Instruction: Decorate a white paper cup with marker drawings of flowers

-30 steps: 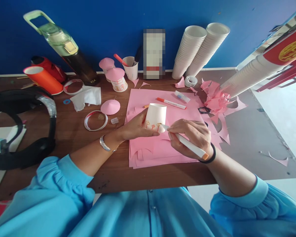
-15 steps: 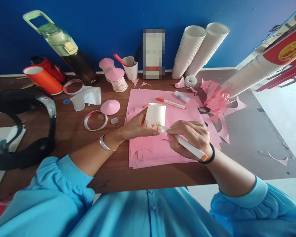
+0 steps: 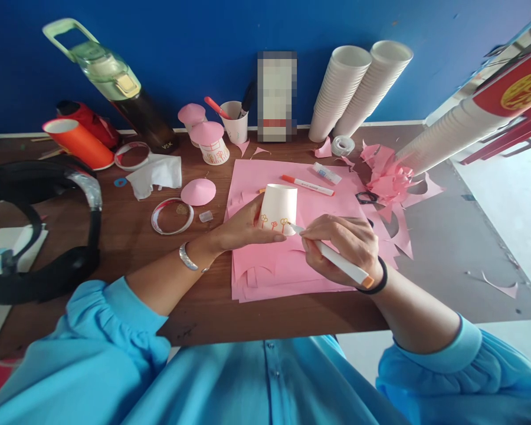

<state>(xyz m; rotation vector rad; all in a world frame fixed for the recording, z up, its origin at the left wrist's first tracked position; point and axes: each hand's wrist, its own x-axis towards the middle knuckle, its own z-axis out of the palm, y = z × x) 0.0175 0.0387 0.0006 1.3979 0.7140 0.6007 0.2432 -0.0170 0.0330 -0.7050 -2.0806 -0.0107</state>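
Observation:
My left hand (image 3: 243, 227) grips a white paper cup (image 3: 279, 203), turned bottom up, above a pile of pink paper sheets (image 3: 256, 274). Small orange and red flowers are drawn along the cup's lower part. Pinched in my right hand (image 3: 343, 245) is a white marker (image 3: 345, 264) with an orange end; its tip is at the cup's side, by the rightmost flower. Whether the tip touches the cup I cannot tell. A red-capped marker (image 3: 308, 185) and a glue tube (image 3: 327, 173) lie on the pink sheets behind the cup.
Decorated cups with pink cone tops (image 3: 215, 147) stand at the back, beside a cup of pens (image 3: 236, 123). Tall stacks of paper cups (image 3: 340, 91) line the wall. Pink scraps (image 3: 389, 177) lie right; a pink cone (image 3: 198, 192), tape roll (image 3: 172, 216) and headphones (image 3: 86, 195) lie left.
My right hand and the marker have shifted very slightly to the right. The cup and my left hand have hardly moved.

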